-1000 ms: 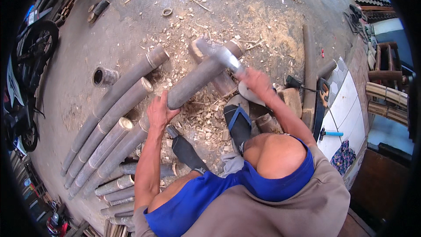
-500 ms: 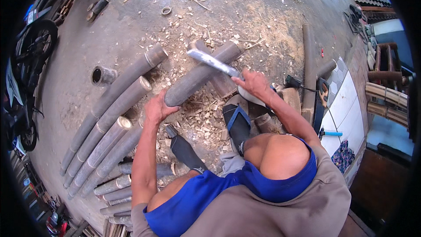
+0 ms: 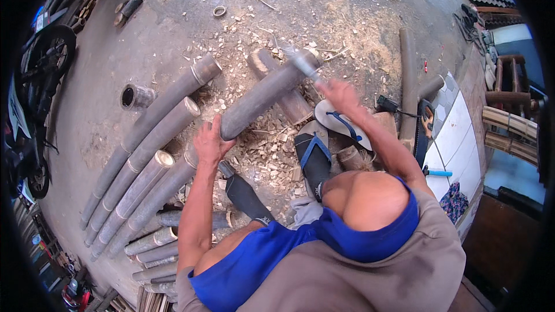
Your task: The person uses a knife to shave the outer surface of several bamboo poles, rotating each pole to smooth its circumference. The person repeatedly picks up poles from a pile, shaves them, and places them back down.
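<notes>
My left hand (image 3: pixel 211 143) grips the near end of a thick grey-brown bamboo pole (image 3: pixel 260 99), fingers along its side and thumb at the end. The pole slants away to the right, its far part lying across a second bamboo piece (image 3: pixel 296 107) on the floor. In my right hand (image 3: pixel 342 96) is a machete, held by its handle. Its blade (image 3: pixel 303 62), smeared by motion, is over the far end of the pole; whether it touches the bamboo I cannot tell.
Several long bamboo poles (image 3: pixel 151 106) lie to the left, with shorter pieces nearer me. Pale chips (image 3: pixel 272 159) litter the floor around my feet. A short hollow bamboo piece (image 3: pixel 137 98) stands at left. At right are an upright-lying pole (image 3: pixel 408 81) and a saw (image 3: pixel 426 118). A motorcycle (image 3: pixel 49 63) is far left.
My right hand has moved right and up with the machete, and the blade has swung toward the pole's far end. My left hand stays at the near end, its fingers slightly shifted.
</notes>
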The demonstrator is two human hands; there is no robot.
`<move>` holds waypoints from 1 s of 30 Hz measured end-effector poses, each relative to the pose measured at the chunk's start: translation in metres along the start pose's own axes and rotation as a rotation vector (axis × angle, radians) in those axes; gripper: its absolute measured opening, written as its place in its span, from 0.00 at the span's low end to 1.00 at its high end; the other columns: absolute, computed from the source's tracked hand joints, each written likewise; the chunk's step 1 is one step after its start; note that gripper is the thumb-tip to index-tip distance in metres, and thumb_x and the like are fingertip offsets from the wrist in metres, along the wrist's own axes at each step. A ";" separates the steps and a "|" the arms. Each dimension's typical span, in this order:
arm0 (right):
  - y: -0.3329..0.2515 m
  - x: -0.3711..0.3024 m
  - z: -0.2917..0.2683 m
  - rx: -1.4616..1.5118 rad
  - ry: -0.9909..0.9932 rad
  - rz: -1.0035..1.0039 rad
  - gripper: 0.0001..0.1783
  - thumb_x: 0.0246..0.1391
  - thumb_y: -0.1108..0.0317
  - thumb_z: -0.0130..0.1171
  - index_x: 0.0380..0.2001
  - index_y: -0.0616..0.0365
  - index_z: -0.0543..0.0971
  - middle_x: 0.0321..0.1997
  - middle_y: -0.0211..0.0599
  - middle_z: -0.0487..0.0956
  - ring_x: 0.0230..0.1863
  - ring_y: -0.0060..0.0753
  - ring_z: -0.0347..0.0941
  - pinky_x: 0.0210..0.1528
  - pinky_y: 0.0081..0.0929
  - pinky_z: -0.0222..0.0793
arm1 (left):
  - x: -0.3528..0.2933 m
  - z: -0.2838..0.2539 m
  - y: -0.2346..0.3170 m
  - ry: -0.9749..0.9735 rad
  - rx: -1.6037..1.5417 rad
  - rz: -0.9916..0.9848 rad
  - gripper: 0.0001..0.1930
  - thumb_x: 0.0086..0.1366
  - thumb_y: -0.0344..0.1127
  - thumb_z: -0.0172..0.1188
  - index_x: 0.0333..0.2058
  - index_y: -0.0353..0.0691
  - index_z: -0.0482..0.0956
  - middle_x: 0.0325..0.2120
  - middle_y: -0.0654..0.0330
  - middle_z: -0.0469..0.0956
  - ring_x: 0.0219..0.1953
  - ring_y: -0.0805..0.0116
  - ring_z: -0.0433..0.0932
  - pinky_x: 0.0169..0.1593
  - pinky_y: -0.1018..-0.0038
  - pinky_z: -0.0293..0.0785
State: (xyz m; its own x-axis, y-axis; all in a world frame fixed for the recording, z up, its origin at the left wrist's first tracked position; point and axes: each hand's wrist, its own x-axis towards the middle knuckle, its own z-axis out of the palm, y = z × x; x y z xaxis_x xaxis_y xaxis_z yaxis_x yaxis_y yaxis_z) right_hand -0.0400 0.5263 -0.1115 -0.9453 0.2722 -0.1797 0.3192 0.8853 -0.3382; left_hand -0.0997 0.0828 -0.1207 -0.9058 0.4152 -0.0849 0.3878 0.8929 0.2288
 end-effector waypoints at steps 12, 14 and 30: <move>0.019 0.015 -0.014 0.030 0.024 0.048 0.40 0.68 0.28 0.46 0.42 0.59 0.84 0.35 0.60 0.85 0.37 0.67 0.83 0.41 0.59 0.78 | 0.010 -0.014 0.011 -0.062 -0.041 0.002 0.52 0.42 0.53 0.83 0.67 0.54 0.70 0.44 0.50 0.80 0.47 0.46 0.82 0.50 0.52 0.79; 0.014 0.030 -0.038 0.036 -0.082 0.149 0.41 0.67 0.27 0.45 0.42 0.59 0.84 0.38 0.60 0.85 0.43 0.66 0.83 0.46 0.59 0.78 | 0.001 -0.012 0.018 -0.031 0.018 -0.022 0.52 0.41 0.53 0.83 0.67 0.54 0.70 0.44 0.51 0.80 0.48 0.47 0.81 0.51 0.52 0.79; 0.039 0.040 -0.007 0.099 0.029 0.205 0.44 0.64 0.22 0.45 0.41 0.56 0.84 0.32 0.59 0.84 0.38 0.66 0.85 0.41 0.58 0.79 | 0.012 -0.016 0.015 -0.069 -0.017 0.008 0.52 0.41 0.51 0.82 0.67 0.55 0.70 0.46 0.51 0.78 0.48 0.45 0.81 0.50 0.51 0.78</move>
State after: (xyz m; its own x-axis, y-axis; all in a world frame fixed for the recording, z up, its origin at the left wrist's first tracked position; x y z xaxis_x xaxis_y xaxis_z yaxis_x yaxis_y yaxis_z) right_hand -0.0656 0.5739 -0.1255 -0.8613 0.4543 -0.2275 0.5081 0.7695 -0.3870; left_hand -0.1070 0.0986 -0.1031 -0.8885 0.4340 -0.1491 0.3918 0.8866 0.2460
